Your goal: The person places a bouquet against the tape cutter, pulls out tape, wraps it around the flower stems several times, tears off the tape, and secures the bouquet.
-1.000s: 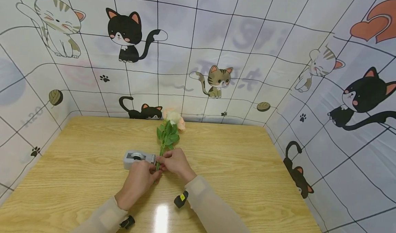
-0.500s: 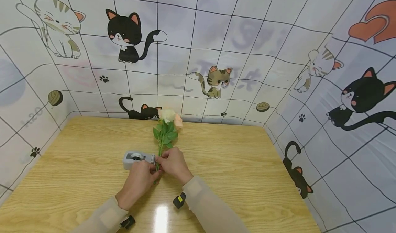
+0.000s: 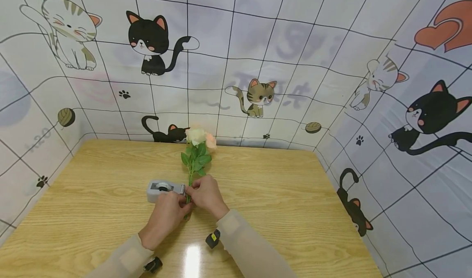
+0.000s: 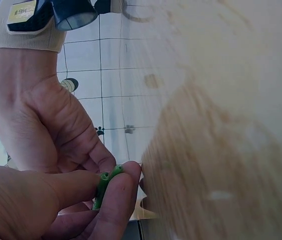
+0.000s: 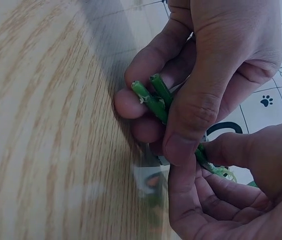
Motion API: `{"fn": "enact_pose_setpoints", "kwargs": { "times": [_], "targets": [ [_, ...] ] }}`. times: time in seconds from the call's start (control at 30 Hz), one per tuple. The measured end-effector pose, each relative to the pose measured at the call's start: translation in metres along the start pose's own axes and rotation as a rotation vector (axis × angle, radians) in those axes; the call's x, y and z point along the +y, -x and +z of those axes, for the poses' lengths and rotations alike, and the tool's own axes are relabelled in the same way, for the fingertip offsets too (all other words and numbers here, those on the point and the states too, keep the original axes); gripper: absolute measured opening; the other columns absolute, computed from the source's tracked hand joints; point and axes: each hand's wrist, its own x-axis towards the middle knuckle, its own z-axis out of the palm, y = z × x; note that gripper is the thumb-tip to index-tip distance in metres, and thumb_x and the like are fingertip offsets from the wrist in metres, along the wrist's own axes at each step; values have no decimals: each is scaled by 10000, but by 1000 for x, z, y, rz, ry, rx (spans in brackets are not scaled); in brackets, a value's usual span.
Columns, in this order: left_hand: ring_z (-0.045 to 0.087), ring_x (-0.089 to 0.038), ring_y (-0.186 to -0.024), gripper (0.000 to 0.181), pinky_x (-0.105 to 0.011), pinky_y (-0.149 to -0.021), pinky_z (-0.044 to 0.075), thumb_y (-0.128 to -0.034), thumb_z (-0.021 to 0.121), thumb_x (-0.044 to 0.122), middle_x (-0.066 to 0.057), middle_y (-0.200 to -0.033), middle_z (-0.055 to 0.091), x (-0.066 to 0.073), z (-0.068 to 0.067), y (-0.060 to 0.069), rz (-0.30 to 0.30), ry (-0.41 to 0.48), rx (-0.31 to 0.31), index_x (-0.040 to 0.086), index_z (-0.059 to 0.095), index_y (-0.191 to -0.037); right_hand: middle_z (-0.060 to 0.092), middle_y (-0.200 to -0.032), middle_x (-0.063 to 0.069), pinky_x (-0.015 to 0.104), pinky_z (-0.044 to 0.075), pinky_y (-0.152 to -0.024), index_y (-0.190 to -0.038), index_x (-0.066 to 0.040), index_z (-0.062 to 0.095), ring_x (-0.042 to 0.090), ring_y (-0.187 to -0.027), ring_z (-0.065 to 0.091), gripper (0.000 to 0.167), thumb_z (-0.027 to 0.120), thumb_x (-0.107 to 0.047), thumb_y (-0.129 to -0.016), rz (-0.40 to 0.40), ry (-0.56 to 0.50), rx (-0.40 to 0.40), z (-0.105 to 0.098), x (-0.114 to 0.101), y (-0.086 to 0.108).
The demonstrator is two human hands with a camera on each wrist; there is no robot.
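Note:
Two artificial roses, a white rose (image 3: 195, 135) and a peach rose (image 3: 211, 142), lie together with green leaves (image 3: 199, 160) and stems pointing toward the person. My left hand (image 3: 166, 212) pinches the lower stems between thumb and fingers; the cut stem ends (image 5: 153, 97) poke out past it in the right wrist view. Just above, my right hand (image 3: 208, 195) pinches the same stems, its fingertips close to the left hand's. A grey tape dispenser (image 3: 153, 192) stands beside the stems, its cutter end close to the fingers. Whether tape is on the stems is hidden.
The wood-grain table (image 3: 265, 187) extends widely around the hands. Behind it and on both sides hangs a white cat-print sheet (image 3: 228, 64). Small black cameras ride on both wrists.
The rose heads have swung slightly to the left, and the stems stand more upright in the head view. Both hands keep their hold almost in place; the dispenser stays put.

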Motion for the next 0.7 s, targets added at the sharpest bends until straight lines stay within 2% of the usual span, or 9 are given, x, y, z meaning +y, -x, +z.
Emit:
{"fn": "enact_pose_setpoints", "kwargs": {
  "times": [0.17, 0.27, 0.4, 0.57, 0.7],
  "targets": [
    [534, -17, -522, 331, -188, -489, 391, -990, 908, 68, 87, -576, 683, 1, 1, 0, -2, 10, 13, 140, 800, -685, 434, -480, -113, 214, 277, -457, -586, -154, 652, 60, -462, 398, 537, 837, -171, -1090, 3, -1, 6, 2, 1, 0],
    [589, -16, -531, 276, -193, -494, 447, -993, 896, 55, 66, -605, 727, 2, 3, 1, -12, 20, 10, 125, 831, -734, 390, -474, -110, 226, 265, -451, -550, -188, 548, 68, -454, 377, 604, 817, -164, -1090, 39, -4, -9, 3, 3, -1],
    [593, -22, -534, 244, -201, -492, 440, -1002, 896, 75, 64, -619, 737, 4, 3, 0, -12, 30, 10, 125, 846, -768, 353, -484, -113, 227, 254, -468, -543, -209, 499, 70, -468, 351, 622, 812, -151, -1077, 32, -9, 1, 2, 7, -1],
    [554, -30, -511, 213, -203, -472, 369, -1002, 920, 115, 65, -616, 740, 5, 3, -1, -18, 50, 0, 131, 869, -797, 354, -492, -111, 226, 239, -488, -551, -202, 516, 74, -487, 330, 621, 810, -170, -1098, 13, -28, -15, -3, 10, -1],
    [568, -23, -495, 163, -202, -467, 365, -1003, 931, 139, 46, -631, 765, 5, 3, -1, -30, 58, -9, 125, 897, -844, 512, -502, -69, 208, 303, -506, -595, -130, 623, 60, -498, 478, 551, 812, -172, -1110, 29, -73, -36, -8, 12, 2]
  ]
}}
